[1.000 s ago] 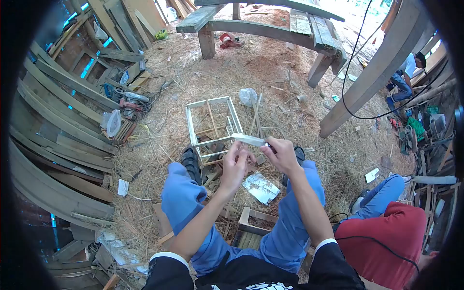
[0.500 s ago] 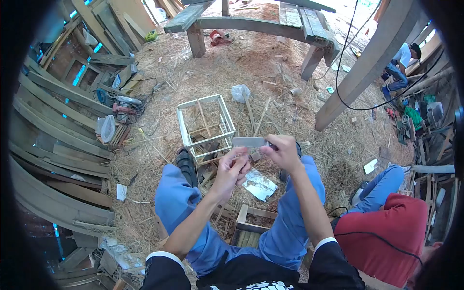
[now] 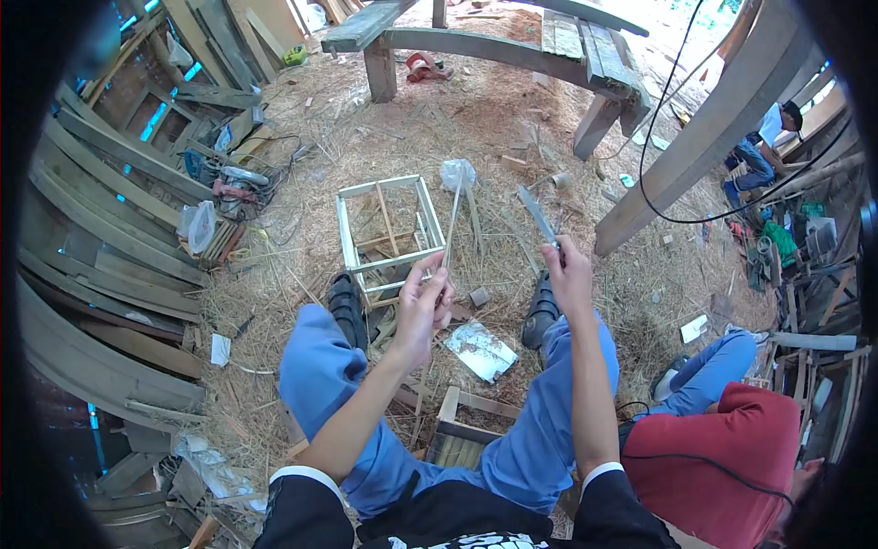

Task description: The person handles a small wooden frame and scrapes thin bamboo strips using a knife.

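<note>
- The left hand is pinching a thin stick, its length pointing forward.
- The right hand is gripping a knife, blade slanting forward-left, lying right of the stick, apart.

knife: grey blade | stick: pale tan | frame: cream, brown crossbar | trousers: plain blue | shirt: black, white print, white cuff bands | sheet: white, brown-flecked | floor right edge, co-worker's top: plain red
</note>
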`<state>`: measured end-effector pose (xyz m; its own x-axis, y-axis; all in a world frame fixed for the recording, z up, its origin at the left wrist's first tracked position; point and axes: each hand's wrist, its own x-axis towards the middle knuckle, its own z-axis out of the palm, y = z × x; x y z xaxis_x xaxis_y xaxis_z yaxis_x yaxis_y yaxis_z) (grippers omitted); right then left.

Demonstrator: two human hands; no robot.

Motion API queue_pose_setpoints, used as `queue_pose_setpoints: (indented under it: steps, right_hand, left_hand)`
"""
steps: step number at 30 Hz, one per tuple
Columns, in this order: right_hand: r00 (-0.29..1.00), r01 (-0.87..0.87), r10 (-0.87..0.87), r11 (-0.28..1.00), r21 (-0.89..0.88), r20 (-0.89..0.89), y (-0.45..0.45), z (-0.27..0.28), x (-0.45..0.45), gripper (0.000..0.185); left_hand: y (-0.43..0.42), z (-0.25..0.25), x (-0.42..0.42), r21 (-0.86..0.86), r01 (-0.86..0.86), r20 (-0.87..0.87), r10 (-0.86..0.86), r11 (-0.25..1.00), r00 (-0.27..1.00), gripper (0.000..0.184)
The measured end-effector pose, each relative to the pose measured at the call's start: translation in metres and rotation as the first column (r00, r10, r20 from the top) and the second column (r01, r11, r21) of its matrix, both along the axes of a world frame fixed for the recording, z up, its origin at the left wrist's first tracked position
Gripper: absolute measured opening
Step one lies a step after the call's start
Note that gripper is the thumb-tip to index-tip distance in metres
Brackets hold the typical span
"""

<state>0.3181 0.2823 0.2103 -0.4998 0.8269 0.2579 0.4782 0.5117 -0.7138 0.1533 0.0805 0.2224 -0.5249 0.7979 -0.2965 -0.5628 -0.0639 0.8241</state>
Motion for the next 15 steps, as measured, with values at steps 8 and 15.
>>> queue_pose_setpoints:
  steps: [8, 15]
  right_hand:
    - [0.928, -0.359, 0.358, 0.933, 0.01, -0.1, -0.024, -0.006, -0.018, 0.027]
    - [0.852, -0.514, 0.519, 0.8, 0.31, 0.071, -0.045, 0.004, -0.033, 0.026]
  left_hand:
    - [0.012, -0.007, 0.005, -0.031, 0.005, -0.048, -0.006, 1.0, 0.999, 0.048]
    - [0.011, -0.006, 0.013, 0.013, 0.149, -0.017, -0.149, 0.989, 0.989, 0.049]
